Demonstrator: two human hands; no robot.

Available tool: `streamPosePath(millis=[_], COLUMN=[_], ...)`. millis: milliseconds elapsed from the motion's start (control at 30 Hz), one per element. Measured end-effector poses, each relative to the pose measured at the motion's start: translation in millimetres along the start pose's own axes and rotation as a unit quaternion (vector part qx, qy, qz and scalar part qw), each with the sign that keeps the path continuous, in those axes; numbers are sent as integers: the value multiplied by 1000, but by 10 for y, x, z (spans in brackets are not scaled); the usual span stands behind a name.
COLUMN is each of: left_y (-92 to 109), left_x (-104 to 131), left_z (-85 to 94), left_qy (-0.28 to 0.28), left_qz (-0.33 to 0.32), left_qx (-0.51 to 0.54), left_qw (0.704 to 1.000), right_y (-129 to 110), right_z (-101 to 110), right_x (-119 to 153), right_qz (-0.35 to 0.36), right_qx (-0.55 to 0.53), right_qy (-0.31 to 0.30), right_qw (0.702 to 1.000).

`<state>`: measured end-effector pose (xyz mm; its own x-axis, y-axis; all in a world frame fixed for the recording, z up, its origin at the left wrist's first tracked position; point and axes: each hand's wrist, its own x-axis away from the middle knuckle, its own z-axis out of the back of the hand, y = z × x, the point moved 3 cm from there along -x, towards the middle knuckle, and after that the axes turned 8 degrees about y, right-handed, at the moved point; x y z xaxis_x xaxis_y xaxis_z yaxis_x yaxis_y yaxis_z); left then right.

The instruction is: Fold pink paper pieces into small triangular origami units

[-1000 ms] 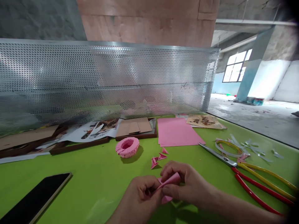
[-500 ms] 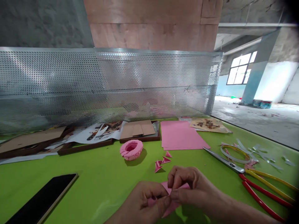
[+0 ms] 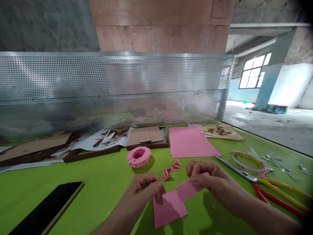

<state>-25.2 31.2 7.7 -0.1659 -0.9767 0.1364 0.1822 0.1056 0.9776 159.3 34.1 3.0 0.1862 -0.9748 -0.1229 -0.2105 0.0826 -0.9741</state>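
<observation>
My right hand (image 3: 207,174) pinches a small pink paper piece (image 3: 189,191), which overlaps the corner of a pink square sheet (image 3: 168,209) near the table's front. The fingers of my left hand (image 3: 149,189) are pressed together at the upper left edge of that square; whether they grip it is hard to make out. Just beyond the hands lie several small folded pink pieces (image 3: 167,174). A pink ring of folded paper (image 3: 138,157) sits farther back to the left. Larger pink sheets (image 3: 190,142) lie behind the folded pieces.
A black phone (image 3: 46,209) rests at the left. Scissors (image 3: 248,176) with red and yellow handles, a tape roll (image 3: 248,161) and clear scraps (image 3: 276,160) are at the right. Brown trays (image 3: 91,154) with papers and cardboard line the back, before a perforated metal panel (image 3: 137,88).
My hands have moved apart, the left one leftward and the right one up and right. The pink paper they worked close together now shows as a square and a smaller piece in my right hand.
</observation>
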Motion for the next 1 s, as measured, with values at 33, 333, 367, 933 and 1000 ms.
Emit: streamPosePath(millis=[33,333,367,933,1000], left_y=[3,48,47,-32,-60], left_x=[5,137,130,35,11], left_z=[-7,-238,-237,-76,-62], left_qy=[11,-135,-145,-43,9], left_qz=[-10,-87,-78,5,-4], left_qx=[-19,-111,-98,72,101], left_qw=[1000,981,981,996,995], right_y=[15,145,139,41,76], right_z=[-31,-204,-195,65,66], right_x=[11,53,42,-103,-108], right_qz=[3,23,19,-19,-12], right_qx=[19,107,103,23,7], right_qy=[-24,-83,-88,63,78], right_qw=[1000,990,991,998,997])
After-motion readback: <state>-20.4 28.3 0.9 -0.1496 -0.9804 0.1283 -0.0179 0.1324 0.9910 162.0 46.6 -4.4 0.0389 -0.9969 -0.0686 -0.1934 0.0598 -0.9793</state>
